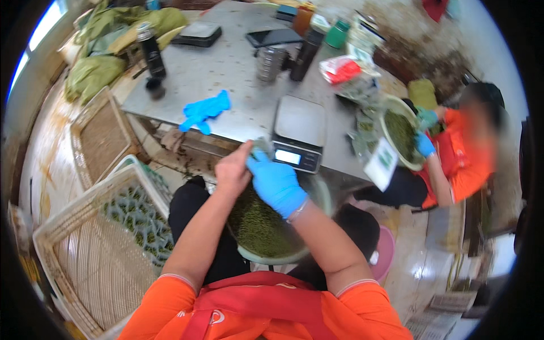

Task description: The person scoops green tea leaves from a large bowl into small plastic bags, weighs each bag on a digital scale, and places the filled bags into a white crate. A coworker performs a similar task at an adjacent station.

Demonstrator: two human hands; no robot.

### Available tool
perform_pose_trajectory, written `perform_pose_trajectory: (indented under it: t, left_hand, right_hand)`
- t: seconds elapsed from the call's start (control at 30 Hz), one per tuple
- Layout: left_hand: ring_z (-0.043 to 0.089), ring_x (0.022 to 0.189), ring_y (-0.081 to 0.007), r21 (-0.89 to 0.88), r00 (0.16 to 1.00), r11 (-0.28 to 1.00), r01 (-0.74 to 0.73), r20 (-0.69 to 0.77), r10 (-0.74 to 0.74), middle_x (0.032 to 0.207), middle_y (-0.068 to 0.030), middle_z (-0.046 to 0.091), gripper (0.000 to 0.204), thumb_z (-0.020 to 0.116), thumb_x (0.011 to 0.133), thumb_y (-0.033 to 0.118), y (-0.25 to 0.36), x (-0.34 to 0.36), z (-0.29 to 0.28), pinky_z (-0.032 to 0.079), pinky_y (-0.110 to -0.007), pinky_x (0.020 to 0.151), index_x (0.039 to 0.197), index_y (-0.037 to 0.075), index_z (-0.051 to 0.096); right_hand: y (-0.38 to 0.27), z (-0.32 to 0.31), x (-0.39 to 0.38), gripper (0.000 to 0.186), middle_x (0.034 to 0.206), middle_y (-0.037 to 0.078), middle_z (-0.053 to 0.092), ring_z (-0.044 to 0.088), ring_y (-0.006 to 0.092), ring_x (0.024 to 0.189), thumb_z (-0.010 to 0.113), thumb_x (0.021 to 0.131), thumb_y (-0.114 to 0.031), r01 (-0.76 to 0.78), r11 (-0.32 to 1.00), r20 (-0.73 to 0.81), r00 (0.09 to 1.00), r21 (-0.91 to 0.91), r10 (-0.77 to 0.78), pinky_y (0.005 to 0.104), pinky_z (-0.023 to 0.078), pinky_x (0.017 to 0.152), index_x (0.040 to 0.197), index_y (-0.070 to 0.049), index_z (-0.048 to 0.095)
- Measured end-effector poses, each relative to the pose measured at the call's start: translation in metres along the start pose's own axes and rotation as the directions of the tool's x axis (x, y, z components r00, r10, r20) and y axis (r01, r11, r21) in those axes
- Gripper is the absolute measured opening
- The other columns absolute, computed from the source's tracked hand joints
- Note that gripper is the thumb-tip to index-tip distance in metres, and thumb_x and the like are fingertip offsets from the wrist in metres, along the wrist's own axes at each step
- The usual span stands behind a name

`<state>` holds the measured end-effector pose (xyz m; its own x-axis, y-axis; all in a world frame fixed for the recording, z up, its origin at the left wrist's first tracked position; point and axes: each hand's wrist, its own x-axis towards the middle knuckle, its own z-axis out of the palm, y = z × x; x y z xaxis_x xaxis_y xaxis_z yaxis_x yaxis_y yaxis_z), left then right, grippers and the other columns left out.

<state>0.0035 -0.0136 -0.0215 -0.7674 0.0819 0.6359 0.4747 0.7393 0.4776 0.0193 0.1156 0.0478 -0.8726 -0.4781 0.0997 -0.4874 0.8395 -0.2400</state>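
A large round bowl of small dark-green leaves rests on my lap. Above it, my bare left hand pinches a small pale pouch near the table edge. My right hand, in a blue glove, is pressed against the left with its fingers curled on the same pouch. Most of the pouch is hidden behind the fingers. A grey digital scale with a lit display stands on the metal table just beyond my hands.
A loose blue glove lies on the table, with a black bottle, a metal tin and a phone further back. White plastic crates stand at my left. At right, a person in orange with blue gloves holds a bowl of leaves.
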Motion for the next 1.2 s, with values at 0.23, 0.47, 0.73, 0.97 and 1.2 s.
perform_pose_trajectory:
  t: [0.23,0.47,0.73,0.97,1.2]
  left_hand:
    - [0.062,0.084,-0.0315,0.045,0.991,0.998,-0.041,0.131,0.035,0.099,-0.0158,0.063,0.062,0.064,0.062,0.002,0.014,0.007,0.001,0.049,-0.039,0.070,0.123,0.008,0.049]
    - [0.060,0.102,-0.0214,-0.403,0.831,0.733,0.548,0.158,-0.534,0.113,-0.0147,0.062,0.060,0.070,0.077,0.025,-0.009,-0.001,0.015,0.047,-0.031,0.084,0.128,0.005,0.045]
    - [0.057,0.108,-0.0287,-0.238,0.798,0.764,0.600,0.247,-0.549,0.114,-0.0176,0.060,0.061,0.069,0.077,0.036,0.004,0.012,0.003,0.042,-0.035,0.091,0.124,0.003,0.048]
    - [0.058,0.104,-0.0312,-0.374,0.738,0.642,0.669,0.239,-0.630,0.111,-0.0190,0.061,0.054,0.060,0.084,0.041,-0.017,-0.005,0.008,0.043,-0.036,0.088,0.122,0.004,0.052]
    - [0.052,0.106,-0.0198,-0.579,0.775,0.582,0.571,0.146,-0.615,0.113,-0.0114,0.057,0.044,0.048,0.094,0.034,-0.020,-0.019,-0.071,0.039,-0.032,0.094,0.120,-0.002,0.052]
  right_hand:
    - [0.022,0.006,-0.004,0.031,0.104,0.015,0.061,0.063,0.0270,0.066,0.051,0.083,-0.010,0.000,0.975,-0.019,1.000,0.221,0.005,0.0368,0.051,0.058,0.113,-0.004,0.054]
    - [0.158,-0.048,-0.070,0.039,0.108,0.009,0.059,0.056,0.0148,0.098,0.059,0.079,-0.003,0.042,0.596,-0.456,0.688,0.802,0.565,0.0291,0.045,0.088,0.118,-0.004,0.056]
    - [0.310,-0.058,-0.076,0.029,0.106,0.019,0.061,0.059,0.0322,0.095,0.052,0.083,-0.014,-0.617,0.708,-0.425,0.570,0.345,0.704,0.0386,0.045,0.083,0.109,-0.008,0.061]
    - [0.159,-0.080,-0.036,0.030,0.107,0.014,0.062,0.058,0.0246,0.100,0.045,0.086,-0.003,-0.092,0.882,-0.730,0.525,0.463,0.438,0.0319,0.043,0.089,0.112,-0.005,0.061]
    - [0.130,0.001,-0.030,0.044,0.120,0.016,0.055,0.048,0.0322,0.114,0.048,0.077,0.007,-0.013,0.986,-0.607,0.787,0.167,0.113,0.0396,0.035,0.100,0.117,-0.010,0.059]
